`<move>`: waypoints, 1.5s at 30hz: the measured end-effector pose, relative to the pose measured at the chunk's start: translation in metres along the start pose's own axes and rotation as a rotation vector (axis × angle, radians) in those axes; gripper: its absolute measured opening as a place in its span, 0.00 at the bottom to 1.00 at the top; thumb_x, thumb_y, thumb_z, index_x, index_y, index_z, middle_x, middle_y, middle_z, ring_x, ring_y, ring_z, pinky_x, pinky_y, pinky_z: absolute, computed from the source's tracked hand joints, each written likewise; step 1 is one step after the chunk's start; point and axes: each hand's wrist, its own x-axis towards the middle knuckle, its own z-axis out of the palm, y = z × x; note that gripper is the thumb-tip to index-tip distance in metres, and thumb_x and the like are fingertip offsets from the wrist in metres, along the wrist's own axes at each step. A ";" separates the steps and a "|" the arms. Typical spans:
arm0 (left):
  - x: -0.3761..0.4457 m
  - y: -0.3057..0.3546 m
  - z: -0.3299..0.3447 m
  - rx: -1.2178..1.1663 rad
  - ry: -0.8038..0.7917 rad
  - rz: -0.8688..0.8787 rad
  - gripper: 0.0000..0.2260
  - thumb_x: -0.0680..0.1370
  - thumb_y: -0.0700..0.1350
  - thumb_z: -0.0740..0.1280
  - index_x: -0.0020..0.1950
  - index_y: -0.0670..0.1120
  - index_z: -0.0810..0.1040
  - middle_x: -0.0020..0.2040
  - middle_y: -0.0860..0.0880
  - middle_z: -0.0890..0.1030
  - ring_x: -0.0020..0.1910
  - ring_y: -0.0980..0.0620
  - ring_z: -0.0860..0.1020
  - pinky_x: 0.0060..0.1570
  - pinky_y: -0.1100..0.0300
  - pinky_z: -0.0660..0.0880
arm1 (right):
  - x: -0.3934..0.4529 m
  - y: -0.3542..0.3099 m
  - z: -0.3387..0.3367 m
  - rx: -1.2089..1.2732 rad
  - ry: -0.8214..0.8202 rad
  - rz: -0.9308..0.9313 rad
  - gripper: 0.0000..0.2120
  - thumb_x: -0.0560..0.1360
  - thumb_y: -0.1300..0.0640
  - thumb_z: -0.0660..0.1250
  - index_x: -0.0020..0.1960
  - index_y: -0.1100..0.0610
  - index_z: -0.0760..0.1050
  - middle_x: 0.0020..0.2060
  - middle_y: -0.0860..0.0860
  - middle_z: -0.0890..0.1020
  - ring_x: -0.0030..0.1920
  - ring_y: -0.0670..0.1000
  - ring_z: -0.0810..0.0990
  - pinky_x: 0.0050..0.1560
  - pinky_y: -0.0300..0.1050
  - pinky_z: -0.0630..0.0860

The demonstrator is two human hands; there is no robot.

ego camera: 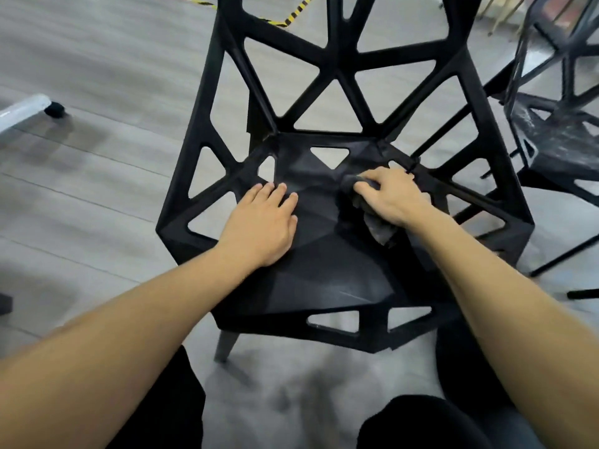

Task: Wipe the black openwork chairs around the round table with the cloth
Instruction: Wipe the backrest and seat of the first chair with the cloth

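A black openwork chair (337, 273) fills the middle of the view, its seat facing me and its triangular-holed back rising behind. My left hand (262, 222) lies flat on the left part of the seat, fingers straight. My right hand (392, 196) grips a dark grey cloth (379, 226) and holds it against the seat's right rear area. Part of the cloth bunches out below the hand and by the fingertips.
A second black openwork chair (557, 134), its seat streaked with pale dust, stands close at the right. A white chair-base leg with a black castor (53, 109) lies at the left. Yellow-black tape (291, 16) marks the grey wood floor behind. My dark-trousered knees are below.
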 end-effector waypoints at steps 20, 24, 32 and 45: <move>-0.084 -0.057 -0.033 -0.101 0.497 -0.027 0.18 0.83 0.40 0.51 0.68 0.39 0.74 0.53 0.44 0.83 0.55 0.45 0.80 0.77 0.48 0.59 | -0.164 -0.216 0.122 0.086 0.399 0.002 0.25 0.79 0.49 0.58 0.72 0.59 0.72 0.67 0.55 0.76 0.65 0.58 0.73 0.63 0.53 0.69; -0.085 -0.060 -0.027 0.000 0.494 0.003 0.16 0.80 0.39 0.54 0.60 0.39 0.78 0.50 0.39 0.83 0.61 0.43 0.79 0.77 0.49 0.58 | -0.171 -0.193 0.117 0.017 0.385 -0.122 0.25 0.79 0.50 0.58 0.73 0.61 0.70 0.67 0.56 0.76 0.66 0.58 0.73 0.65 0.53 0.70; -0.085 -0.061 -0.030 0.076 0.432 -0.019 0.22 0.81 0.48 0.60 0.36 0.39 0.85 0.46 0.33 0.84 0.60 0.40 0.79 0.76 0.48 0.61 | -0.185 -0.026 0.055 0.063 0.704 0.227 0.15 0.78 0.53 0.60 0.59 0.59 0.78 0.55 0.54 0.82 0.56 0.61 0.78 0.59 0.54 0.70; -0.072 -0.132 -0.006 -0.010 0.361 -0.009 0.26 0.81 0.54 0.55 0.36 0.42 0.85 0.51 0.38 0.84 0.66 0.41 0.77 0.79 0.49 0.50 | -0.203 -0.106 0.119 0.038 0.656 -0.367 0.19 0.80 0.53 0.62 0.67 0.60 0.78 0.65 0.55 0.80 0.66 0.58 0.77 0.65 0.54 0.73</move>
